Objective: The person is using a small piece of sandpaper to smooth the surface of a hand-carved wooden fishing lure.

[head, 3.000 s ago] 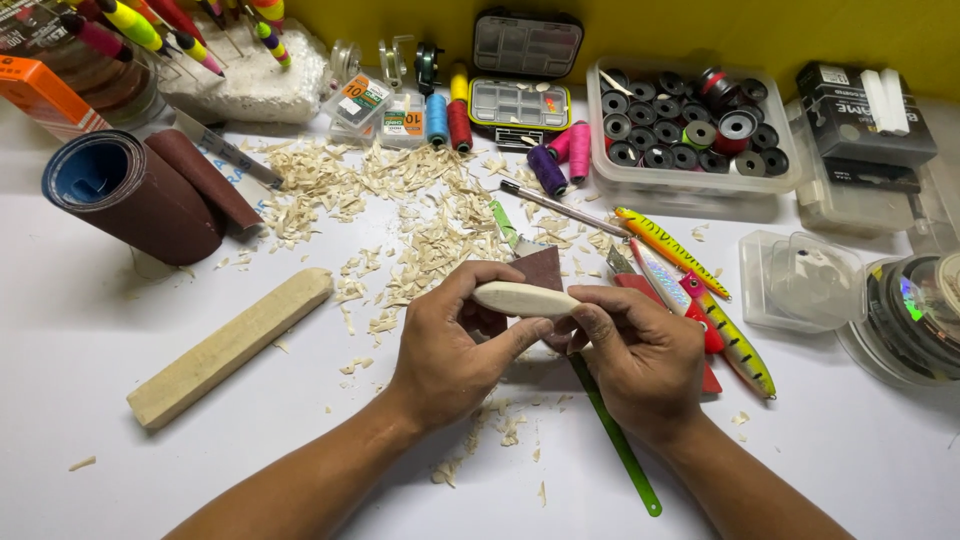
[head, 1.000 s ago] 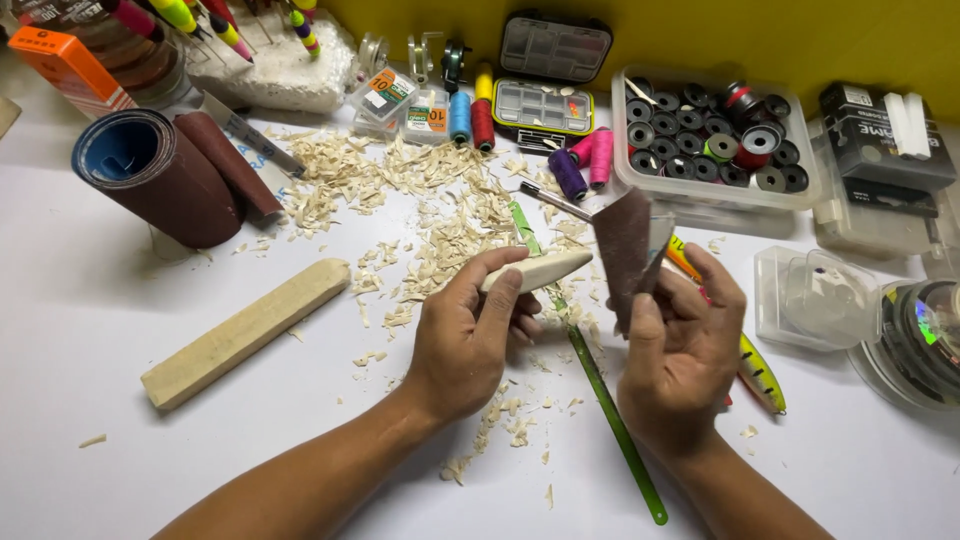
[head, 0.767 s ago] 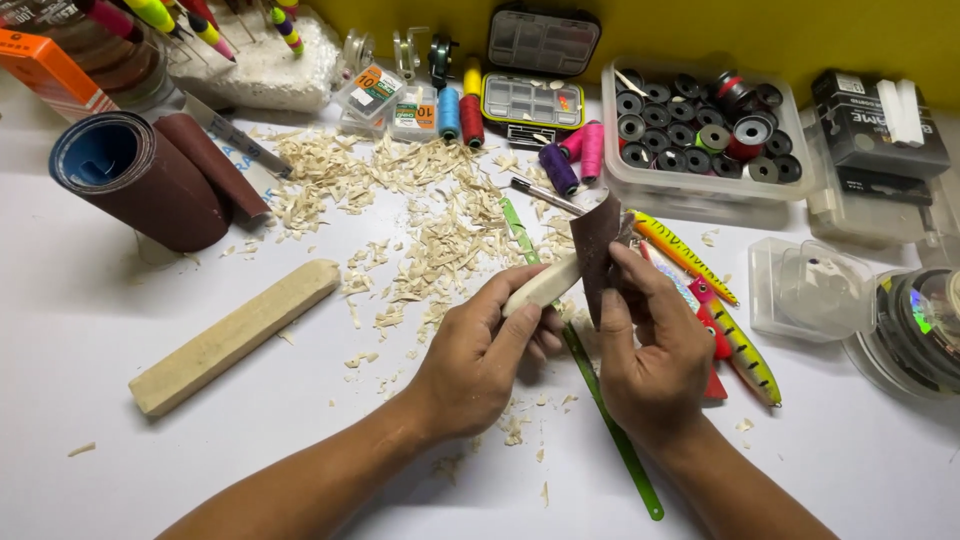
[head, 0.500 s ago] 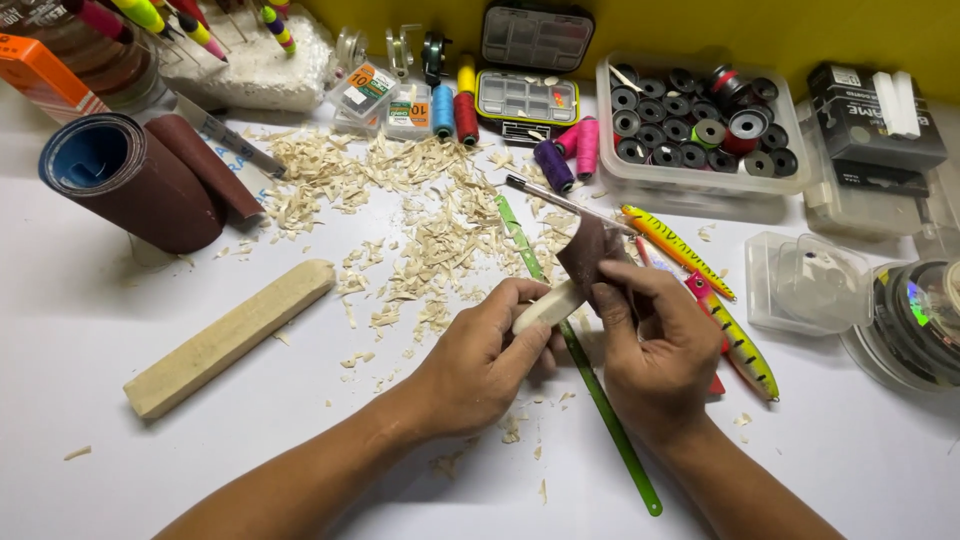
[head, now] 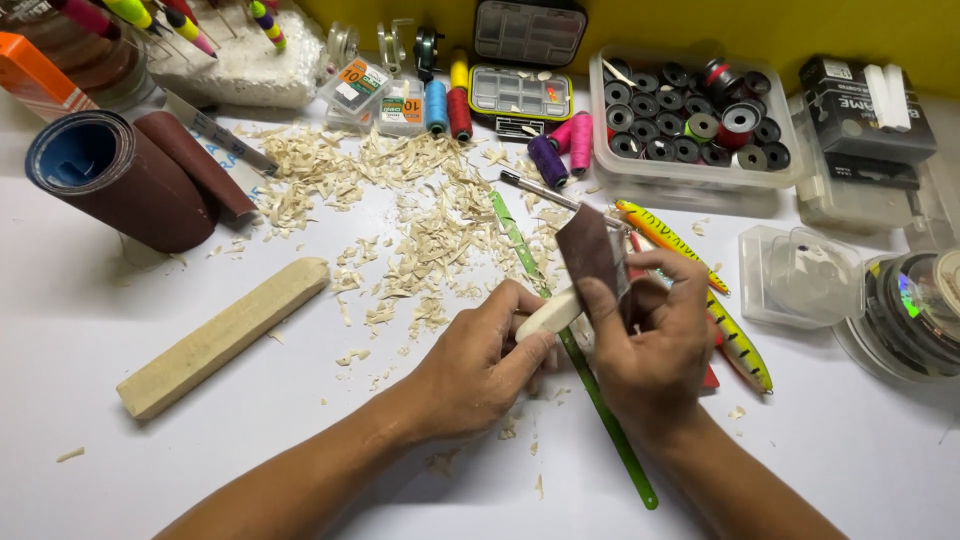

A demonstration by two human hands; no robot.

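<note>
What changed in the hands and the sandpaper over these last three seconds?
The right hand lifted the sandpaper piece off the carved wooden blank, then brought it back over the blank's right end. The left hand kept its grip. The square wood block and shavings stayed put.

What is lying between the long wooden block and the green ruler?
In the head view, wood shavings lie scattered between the wooden block and the green ruler.

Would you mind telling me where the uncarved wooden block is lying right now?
In the head view, the uncarved wooden block lies diagonally on the white table, to the left of the left hand, below the sandpaper rolls.
</note>
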